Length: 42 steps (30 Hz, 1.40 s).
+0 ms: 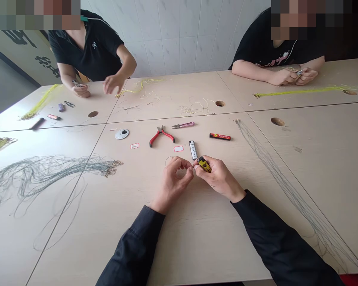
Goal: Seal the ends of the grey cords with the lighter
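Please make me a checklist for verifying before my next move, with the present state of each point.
1. Yellow lighter held in right hand: ok.
2. Thumb and index finger of left hand pinched together: ok. What is between them: cannot tell, too small.
3. Yellow lighter unlit: cannot tell; I see no clear flame, but its end is too small to be sure.
4. White lighter well away from the hands: not ok, it lies right by the right hand's fingers.
5. Red-handled pliers apart from both hands: ok.
6. Left grey thread bundle apart from both hands: ok.
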Each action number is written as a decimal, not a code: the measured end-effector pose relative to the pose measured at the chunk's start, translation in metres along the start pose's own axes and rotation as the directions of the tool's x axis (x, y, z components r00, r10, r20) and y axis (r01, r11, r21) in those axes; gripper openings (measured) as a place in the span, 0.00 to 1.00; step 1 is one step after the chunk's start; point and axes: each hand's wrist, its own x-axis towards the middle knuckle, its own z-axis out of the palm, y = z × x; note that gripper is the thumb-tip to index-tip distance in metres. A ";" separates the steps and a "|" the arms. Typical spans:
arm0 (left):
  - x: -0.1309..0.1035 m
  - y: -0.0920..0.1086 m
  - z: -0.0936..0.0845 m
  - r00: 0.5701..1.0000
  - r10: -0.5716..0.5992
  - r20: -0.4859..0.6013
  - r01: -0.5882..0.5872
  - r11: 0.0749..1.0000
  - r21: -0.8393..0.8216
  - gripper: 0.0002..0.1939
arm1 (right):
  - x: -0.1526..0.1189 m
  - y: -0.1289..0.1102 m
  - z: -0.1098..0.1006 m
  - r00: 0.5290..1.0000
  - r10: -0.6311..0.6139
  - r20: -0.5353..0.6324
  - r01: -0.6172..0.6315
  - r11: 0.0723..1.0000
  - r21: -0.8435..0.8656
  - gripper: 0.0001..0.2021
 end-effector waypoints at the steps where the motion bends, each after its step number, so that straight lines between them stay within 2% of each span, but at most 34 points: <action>1: 0.000 0.000 0.000 1.000 0.002 -0.002 -0.002 1.000 0.002 0.06 | 0.000 0.000 0.000 1.000 0.001 -0.002 -0.001 1.000 -0.005 0.08; 11: 0.000 -0.001 0.000 1.000 -0.001 -0.001 0.001 1.000 0.013 0.06 | 0.000 0.001 0.000 1.000 -0.018 -0.002 0.018 1.000 -0.026 0.11; 22: 0.001 -0.002 0.001 1.000 0.021 0.016 -0.021 1.000 0.008 0.06 | 0.000 0.000 0.002 1.000 -0.018 -0.004 0.018 0.999 -0.034 0.08; 30: 0.002 -0.001 0.000 0.999 -0.018 0.032 0.019 0.999 -0.039 0.06 | 0.000 -0.003 0.003 1.000 0.019 0.013 -0.019 1.000 0.009 0.08; 37: 0.002 -0.005 -0.001 0.993 -0.110 0.031 0.113 0.986 -0.124 0.07 | 0.000 -0.002 0.001 0.998 0.046 -0.039 -0.045 0.999 0.027 0.09; 42: 0.001 -0.005 -0.001 0.995 -0.099 0.017 0.100 0.986 -0.130 0.06 | 0.000 -0.001 0.000 0.998 0.034 -0.055 -0.034 0.999 0.004 0.08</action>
